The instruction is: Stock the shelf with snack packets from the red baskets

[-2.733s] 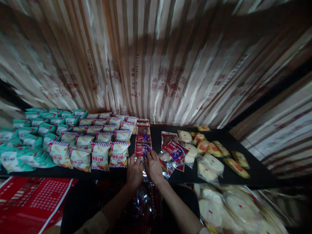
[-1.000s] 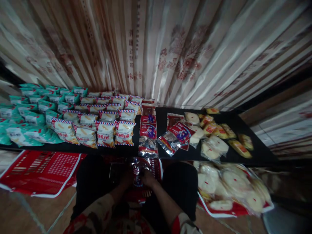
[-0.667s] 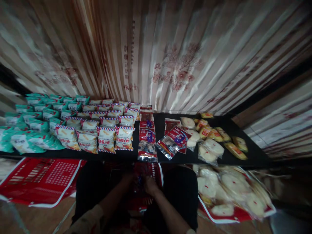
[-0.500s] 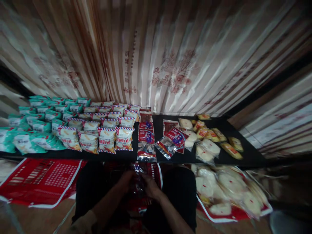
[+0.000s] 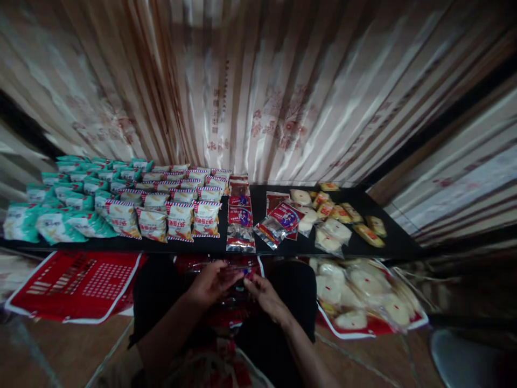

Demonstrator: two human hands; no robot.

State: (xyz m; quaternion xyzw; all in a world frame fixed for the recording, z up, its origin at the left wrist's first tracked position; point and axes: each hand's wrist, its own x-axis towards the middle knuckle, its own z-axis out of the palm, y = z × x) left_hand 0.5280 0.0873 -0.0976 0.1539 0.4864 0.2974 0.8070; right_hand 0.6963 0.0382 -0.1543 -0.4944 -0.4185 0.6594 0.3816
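Between my knees, over a red basket, my left hand (image 5: 213,283) and my right hand (image 5: 262,295) are close together. A small dark red foil packet (image 5: 246,272) is pinched between them, its far side partly hidden by my fingers. The light is dim, so its print cannot be read. Beyond my hands, a column of red and silver foil packets (image 5: 240,216) lies overlapping on the black table (image 5: 204,247). To the right, similar foil packets (image 5: 283,220) lie loosely piled at angles.
Teal snack bags (image 5: 60,222) and white-and-red snack bags (image 5: 180,220) stand in rows at left. Flat round cakes in clear wrap (image 5: 332,235) and yellow packets (image 5: 369,235) lie at right. Below are a red bag (image 5: 81,285) and a red bag of wrapped cakes (image 5: 355,293). Curtains (image 5: 278,81) hang behind.
Both hands have risen slightly from deeper in the basket, and the packet now shows between the fingertips. The camera view has shifted a little; the table goods are unchanged.
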